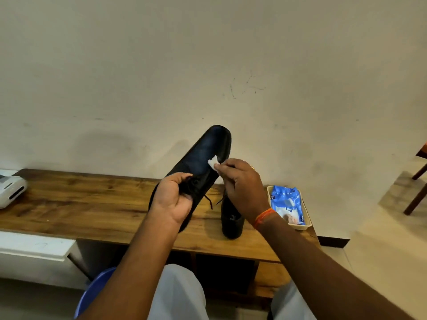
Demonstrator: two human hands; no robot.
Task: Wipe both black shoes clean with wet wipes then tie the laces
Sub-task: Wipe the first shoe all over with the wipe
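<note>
Over the wooden bench [92, 204], our left hand [173, 199] grips one shoe [208, 153]; our right hand [240, 183] pinches a wipe [213, 162], mid-wipe; next comes the toe.

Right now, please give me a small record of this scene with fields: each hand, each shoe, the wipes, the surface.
left hand: left hand grips the raised black leather shoe at its laced middle, toe pointing up and away
right hand: right hand pinches a small white wet wipe against the raised shoe's upper
second shoe: second black leather shoe stands on the bench, partly hidden by the right hand
laces: hang loose, untied
wipes pack: blue wet-wipes pack lies in a cream tray
surface: brown wooden bench
</note>
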